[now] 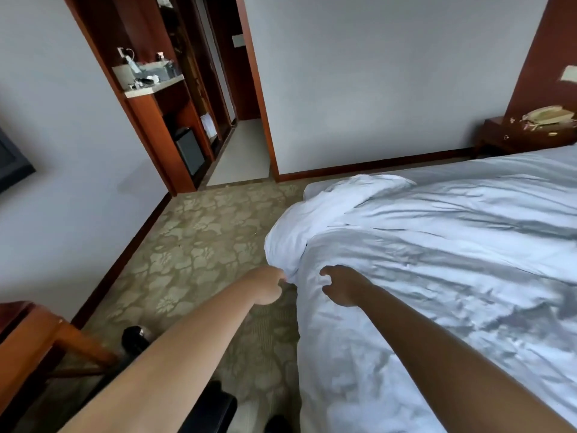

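Fingers of the left hand (270,286) are curled tight on the hanging edge of the white duvet (437,251) in the head view, at the bed's near corner above the carpet (193,245). The right hand (343,287) hovers just beside it over the cloth, thumb and fingers spread and half bent, holding nothing. To do this well, I judge it should take the same edge further along, then both pull evenly so the bunched fold (321,210) opens flat.

We stretch both arms forward; our left hand (268,285) clenches the duvet (437,260) edge, our right hand (342,287) spreads loosely curled fingers.
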A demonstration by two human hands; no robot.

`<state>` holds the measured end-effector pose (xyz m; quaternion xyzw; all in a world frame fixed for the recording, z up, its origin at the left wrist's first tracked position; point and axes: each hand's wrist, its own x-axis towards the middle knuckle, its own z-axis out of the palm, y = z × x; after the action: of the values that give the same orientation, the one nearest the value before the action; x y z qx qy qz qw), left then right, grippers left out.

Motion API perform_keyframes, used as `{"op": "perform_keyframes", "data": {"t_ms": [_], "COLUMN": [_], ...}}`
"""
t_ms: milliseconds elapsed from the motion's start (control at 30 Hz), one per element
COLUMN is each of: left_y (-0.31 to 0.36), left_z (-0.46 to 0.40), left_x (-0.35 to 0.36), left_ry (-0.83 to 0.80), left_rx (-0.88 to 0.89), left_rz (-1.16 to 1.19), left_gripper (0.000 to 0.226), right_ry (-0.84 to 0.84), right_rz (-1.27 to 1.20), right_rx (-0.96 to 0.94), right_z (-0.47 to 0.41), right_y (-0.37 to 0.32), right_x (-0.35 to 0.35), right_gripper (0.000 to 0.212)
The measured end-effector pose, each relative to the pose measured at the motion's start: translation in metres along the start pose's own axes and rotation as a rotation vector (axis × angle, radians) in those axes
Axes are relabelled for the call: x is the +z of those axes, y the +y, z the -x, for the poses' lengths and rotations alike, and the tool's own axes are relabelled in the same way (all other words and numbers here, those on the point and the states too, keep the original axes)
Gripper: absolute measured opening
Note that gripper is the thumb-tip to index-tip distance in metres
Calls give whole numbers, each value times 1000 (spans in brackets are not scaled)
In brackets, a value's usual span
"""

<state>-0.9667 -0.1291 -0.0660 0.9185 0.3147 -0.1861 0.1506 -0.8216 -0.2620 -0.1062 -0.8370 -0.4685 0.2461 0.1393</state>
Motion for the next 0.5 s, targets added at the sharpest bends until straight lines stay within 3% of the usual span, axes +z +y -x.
{"op": "perform_keyframes", "data": {"t_ms": [500], "left_y": [-133], "left_z": [-278], "left_x": [-102], "left_ry": [-159], "left_rx": [216], "left_rz": [-62], "left_gripper": [55], "right_ry": [-19], "right_rz": [-24], "right_rx": [393], "right_z": [-264], "right_y": [-30], "right_x": [-44], "right_gripper": [50]}}
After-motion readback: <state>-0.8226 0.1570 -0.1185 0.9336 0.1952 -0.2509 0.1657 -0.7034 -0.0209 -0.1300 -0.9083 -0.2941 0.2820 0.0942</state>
